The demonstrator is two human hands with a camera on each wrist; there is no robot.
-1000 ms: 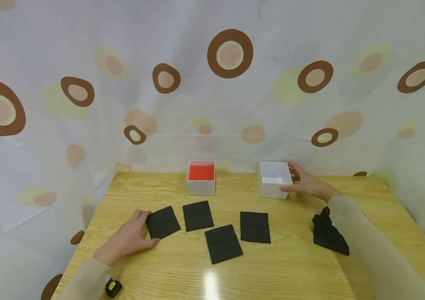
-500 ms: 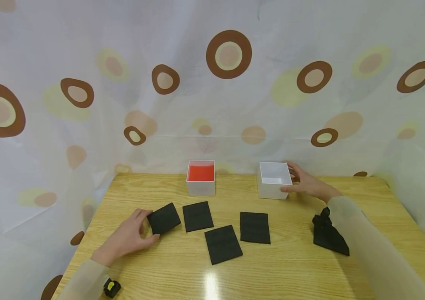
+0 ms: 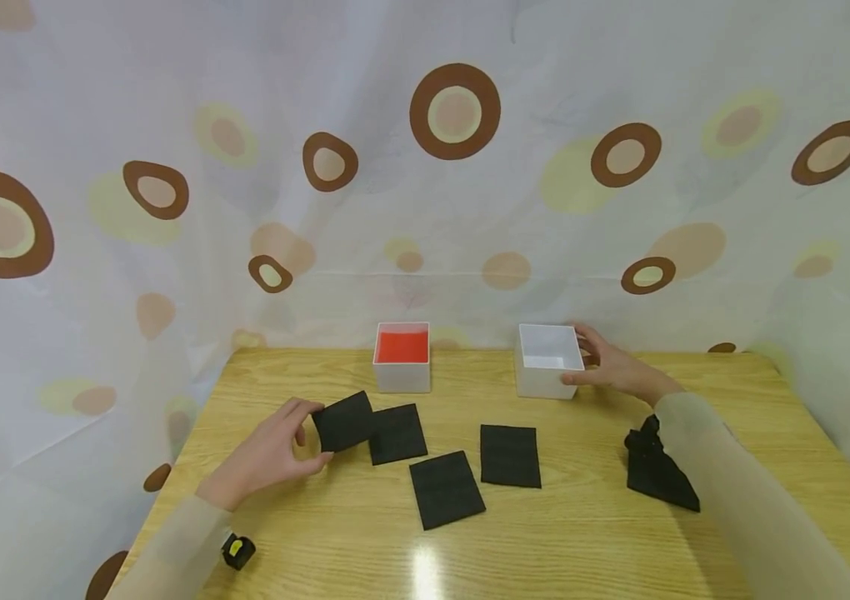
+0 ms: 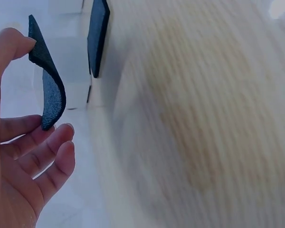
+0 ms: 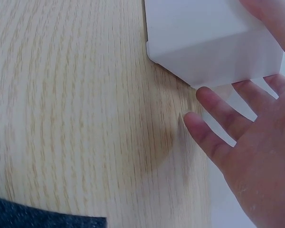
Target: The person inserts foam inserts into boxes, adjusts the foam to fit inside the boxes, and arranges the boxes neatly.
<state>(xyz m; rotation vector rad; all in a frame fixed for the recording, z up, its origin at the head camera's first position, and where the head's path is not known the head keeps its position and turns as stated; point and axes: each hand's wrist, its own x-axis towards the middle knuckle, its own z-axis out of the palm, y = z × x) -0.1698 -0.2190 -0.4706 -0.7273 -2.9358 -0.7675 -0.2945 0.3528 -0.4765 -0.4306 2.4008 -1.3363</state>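
- left hand [image 3: 269, 454] pinches a black foam square [image 3: 345, 421], lifted off the surface [image 3: 582, 533], bent, edge tilted up.
- right hand [image 3: 615, 367], fingers spread wide, rests against the white box [image 3: 547, 359].

The left hand [image 4: 19, 161] is pinching a black foam pad [image 4: 50, 83] between thumb and fingertips, and the pad is bowing into a curve. Just beyond it, a second black foam pad [image 4: 97, 35] is lying edge-on on the blurred wooden tabletop [image 4: 204, 123]. Pale white shapes are showing behind both, too blurred to identify.
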